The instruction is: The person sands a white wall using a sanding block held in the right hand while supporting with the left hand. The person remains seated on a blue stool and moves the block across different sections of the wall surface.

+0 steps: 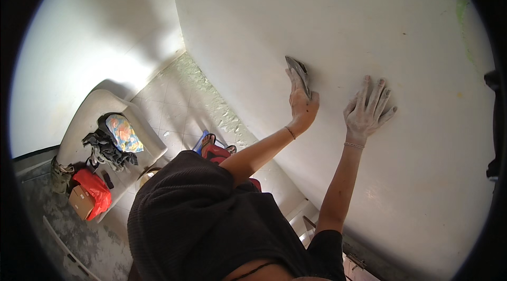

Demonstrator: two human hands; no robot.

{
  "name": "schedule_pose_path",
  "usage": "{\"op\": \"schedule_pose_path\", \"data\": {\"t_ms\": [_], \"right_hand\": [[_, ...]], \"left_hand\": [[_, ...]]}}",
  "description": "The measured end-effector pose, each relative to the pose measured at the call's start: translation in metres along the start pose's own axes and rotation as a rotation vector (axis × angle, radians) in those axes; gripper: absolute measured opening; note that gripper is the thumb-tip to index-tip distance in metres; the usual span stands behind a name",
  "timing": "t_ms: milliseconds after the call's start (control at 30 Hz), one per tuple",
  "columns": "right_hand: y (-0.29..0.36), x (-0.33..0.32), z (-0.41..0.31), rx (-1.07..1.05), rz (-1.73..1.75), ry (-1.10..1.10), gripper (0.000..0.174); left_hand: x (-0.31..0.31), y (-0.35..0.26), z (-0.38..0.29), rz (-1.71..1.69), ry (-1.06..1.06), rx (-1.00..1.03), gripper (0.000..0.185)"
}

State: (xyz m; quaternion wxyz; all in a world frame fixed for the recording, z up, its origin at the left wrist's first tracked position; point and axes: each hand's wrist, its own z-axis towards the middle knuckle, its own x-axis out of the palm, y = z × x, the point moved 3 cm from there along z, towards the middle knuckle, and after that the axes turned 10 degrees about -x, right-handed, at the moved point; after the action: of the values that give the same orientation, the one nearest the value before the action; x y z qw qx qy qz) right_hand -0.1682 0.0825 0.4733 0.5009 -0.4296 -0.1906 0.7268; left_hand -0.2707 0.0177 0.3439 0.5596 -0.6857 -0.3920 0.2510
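My left hand (303,102) is closed around a dark, flat, wedge-shaped hand tool (300,69), perhaps a sanding block. The tool's edge is at the off-white wall (336,31); full contact is hard to judge. To its right, my right hand (367,110) rests palm-first against the same wall with its fingers spread, holding nothing. Pale dust coats both hands, most heavily the right. A thin dark bracelet circles my left wrist and a light one my right.
My sandalled feet (208,140) are beside something blue (202,138). Peeling paint (214,102) marks the wall's foot. On a pale sofa-like seat (105,100) lie dark cloths (109,150), a floral cushion (123,132), a red plastic bag (95,190) and a cardboard box (81,201).
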Motion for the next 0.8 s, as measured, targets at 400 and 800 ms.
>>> {"op": "schedule_pose_path", "data": {"t_ms": [400,800], "right_hand": [[0.001,0.001,-0.003,0.023,0.076,-0.062,0.051],[0.001,0.001,-0.003,0.001,0.021,-0.065,0.052]], "left_hand": [[0.017,0.010,0.000,0.414,0.150,-0.113,0.096],[0.014,0.039,0.019,0.265,0.203,-0.243,0.096]]}}
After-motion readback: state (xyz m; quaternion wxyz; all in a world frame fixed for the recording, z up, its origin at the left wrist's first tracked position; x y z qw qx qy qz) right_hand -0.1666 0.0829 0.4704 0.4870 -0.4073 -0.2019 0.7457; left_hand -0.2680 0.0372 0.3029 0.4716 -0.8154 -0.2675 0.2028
